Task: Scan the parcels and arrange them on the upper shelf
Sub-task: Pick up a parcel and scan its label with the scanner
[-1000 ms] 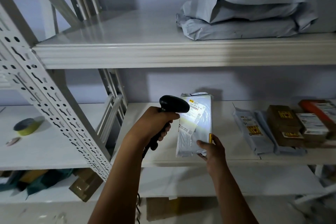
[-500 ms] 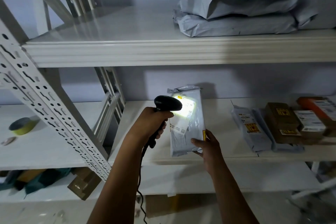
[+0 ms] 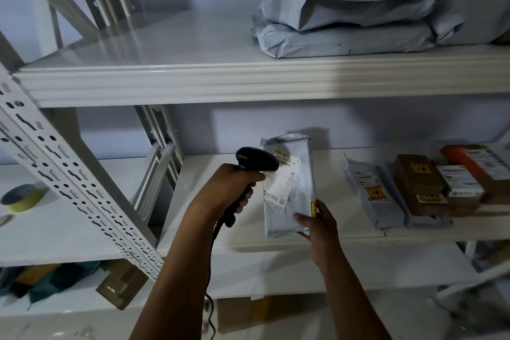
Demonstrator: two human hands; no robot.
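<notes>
My left hand (image 3: 230, 190) grips a black handheld barcode scanner (image 3: 256, 159), its head pointing at the label of a grey poly-mailer parcel (image 3: 298, 182). My right hand (image 3: 320, 222) holds that parcel upright by its lower right corner, above the front of the middle shelf (image 3: 331, 239). The scanner's light is off. Two grey mailer parcels (image 3: 345, 33) lie stacked on the right of the upper shelf (image 3: 193, 80).
More parcels lie on the middle shelf to the right: grey mailers (image 3: 372, 196), brown boxes (image 3: 416, 179) and an orange-topped box (image 3: 474, 163). A perforated rack post (image 3: 69, 182) slants at left. A tape roll (image 3: 22, 197) sits on the left shelf. Cardboard lies below.
The scanner's bright light on the label has gone out. The parcel has been tilted up more upright in my right hand, and the view has shifted slightly.
</notes>
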